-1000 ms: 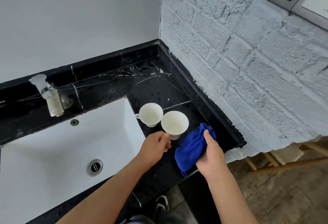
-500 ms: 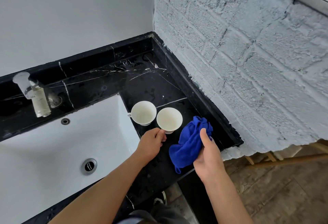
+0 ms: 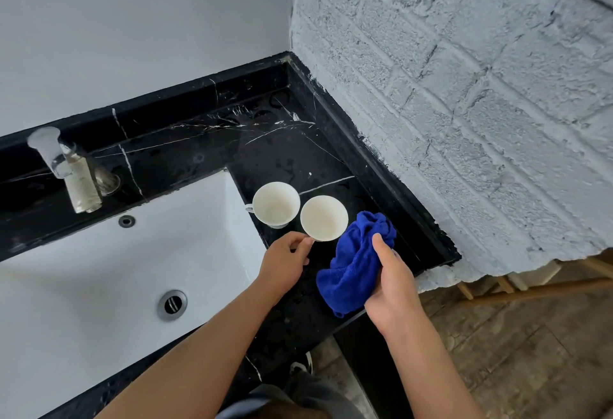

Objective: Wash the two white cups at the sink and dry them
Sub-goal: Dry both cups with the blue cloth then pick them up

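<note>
Two white cups stand upright side by side on the black marble counter (image 3: pixel 205 153), right of the sink. The left cup (image 3: pixel 275 203) has its handle pointing toward the basin. The right cup (image 3: pixel 323 218) touches it, and my left hand (image 3: pixel 285 261) pinches its handle at the near side. My right hand (image 3: pixel 393 281) grips a bunched blue cloth (image 3: pixel 356 264) that rests on the counter just right of that cup.
A white sink basin (image 3: pixel 99 269) with a drain (image 3: pixel 171 304) lies to the left, a faucet (image 3: pixel 71 171) behind it. A rough white brick wall (image 3: pixel 464 103) borders the counter on the right. The counter's front edge drops to a wooden floor (image 3: pixel 530 352).
The hands and cups keep nearly the same pose. The cloth has bunched up a little more under my right hand, and the camera has shifted slightly.
</note>
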